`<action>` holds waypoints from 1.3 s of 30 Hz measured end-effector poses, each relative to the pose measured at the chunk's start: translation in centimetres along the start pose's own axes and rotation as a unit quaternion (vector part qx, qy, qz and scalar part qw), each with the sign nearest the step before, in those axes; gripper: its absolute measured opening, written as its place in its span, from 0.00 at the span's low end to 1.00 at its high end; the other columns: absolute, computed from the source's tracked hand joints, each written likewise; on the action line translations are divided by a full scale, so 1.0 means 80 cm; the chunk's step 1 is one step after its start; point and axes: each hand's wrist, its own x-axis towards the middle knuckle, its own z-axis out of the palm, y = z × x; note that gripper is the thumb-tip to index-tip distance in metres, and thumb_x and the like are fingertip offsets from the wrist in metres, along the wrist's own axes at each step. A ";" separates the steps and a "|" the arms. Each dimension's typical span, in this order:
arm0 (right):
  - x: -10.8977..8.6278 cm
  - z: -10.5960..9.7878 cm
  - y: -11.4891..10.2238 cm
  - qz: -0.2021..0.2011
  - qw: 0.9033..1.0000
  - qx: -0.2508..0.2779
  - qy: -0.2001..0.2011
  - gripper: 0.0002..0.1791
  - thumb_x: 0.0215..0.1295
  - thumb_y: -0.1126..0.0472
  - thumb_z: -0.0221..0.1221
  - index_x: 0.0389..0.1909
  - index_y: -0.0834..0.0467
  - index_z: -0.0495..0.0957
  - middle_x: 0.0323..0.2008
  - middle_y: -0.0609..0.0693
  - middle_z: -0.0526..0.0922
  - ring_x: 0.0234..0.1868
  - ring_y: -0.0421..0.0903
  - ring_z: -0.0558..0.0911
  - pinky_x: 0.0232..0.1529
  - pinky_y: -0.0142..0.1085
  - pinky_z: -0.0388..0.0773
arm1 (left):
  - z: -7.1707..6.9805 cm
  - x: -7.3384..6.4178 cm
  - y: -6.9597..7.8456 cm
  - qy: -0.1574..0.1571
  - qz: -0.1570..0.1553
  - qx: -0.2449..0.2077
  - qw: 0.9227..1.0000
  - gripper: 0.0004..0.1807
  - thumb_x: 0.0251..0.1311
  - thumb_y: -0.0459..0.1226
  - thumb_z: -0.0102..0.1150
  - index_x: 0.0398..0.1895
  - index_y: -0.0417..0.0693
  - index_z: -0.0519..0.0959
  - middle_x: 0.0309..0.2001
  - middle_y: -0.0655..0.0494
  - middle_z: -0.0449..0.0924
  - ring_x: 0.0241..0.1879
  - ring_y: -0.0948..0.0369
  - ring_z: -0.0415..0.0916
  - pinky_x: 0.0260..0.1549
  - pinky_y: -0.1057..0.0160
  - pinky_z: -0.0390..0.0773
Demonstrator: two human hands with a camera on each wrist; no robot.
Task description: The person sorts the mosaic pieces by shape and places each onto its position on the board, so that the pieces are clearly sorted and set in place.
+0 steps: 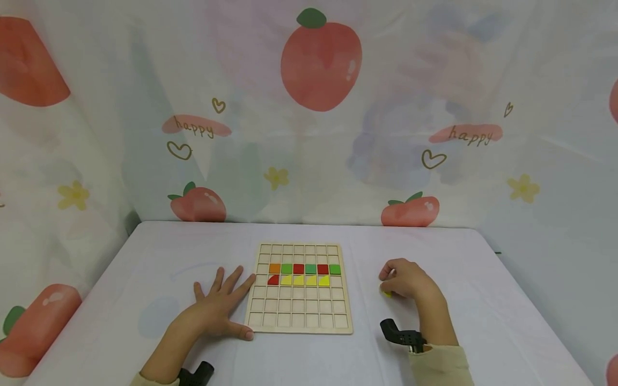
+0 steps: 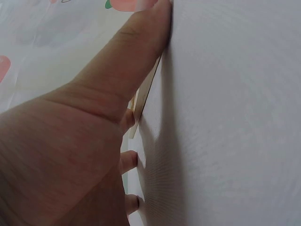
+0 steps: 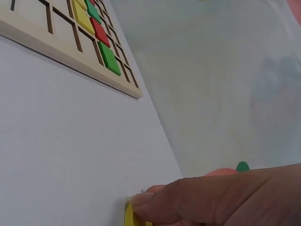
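A square wooden grid board [image 1: 298, 306] lies flat on the white table. One of its rows bears orange, green and red square tiles. Just nearer runs a row with a red curved-edged piece [image 1: 273, 280] and several yellow pieces. My left hand [image 1: 212, 313] rests with fingers spread at the board's left edge, index fingertip and thumb beside it. To the right of the board, apart from it, my right hand [image 1: 407, 280] pinches a small yellow piece [image 3: 129, 215] low over the table. The fingers hide most of that piece, so its full shape cannot be told.
White cloth covers the table [image 1: 299, 362], which ends at a printed fabric backdrop [image 1: 309, 161] behind the board. Fabric also hangs at both sides. Black wrist devices [image 1: 402, 335] sit on both forearms, by the beige sleeves.
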 end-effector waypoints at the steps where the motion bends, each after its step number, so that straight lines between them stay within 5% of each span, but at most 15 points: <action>1: 0.001 0.001 -0.001 0.001 1.000 -0.002 0.001 0.07 0.53 0.65 0.65 0.34 0.57 0.79 0.28 0.50 0.79 0.29 0.46 0.76 0.30 0.38 0.71 | 0.000 0.000 0.000 0.000 -0.001 0.000 1.000 0.69 0.29 0.72 0.71 0.79 0.63 0.54 0.81 0.46 0.41 0.77 0.32 0.28 0.55 0.15 0.30; 23: 0.007 0.016 -0.019 -0.007 1.000 0.028 -0.010 0.03 0.59 0.65 0.65 0.33 0.57 0.82 0.28 0.50 0.79 0.29 0.46 0.77 0.31 0.37 0.74 | 0.002 0.001 -0.001 0.001 -0.002 -0.001 1.000 0.69 0.28 0.73 0.71 0.79 0.64 0.54 0.81 0.47 0.41 0.77 0.33 0.27 0.55 0.15 0.30; 39: 0.014 0.020 -0.033 -0.073 0.989 0.123 0.024 0.06 0.62 0.66 0.61 0.40 0.59 0.80 0.32 0.52 0.78 0.30 0.47 0.80 0.31 0.36 0.76 | 0.002 0.001 -0.001 -0.001 -0.002 0.000 1.000 0.69 0.28 0.73 0.71 0.79 0.64 0.53 0.81 0.47 0.41 0.77 0.33 0.27 0.55 0.15 0.30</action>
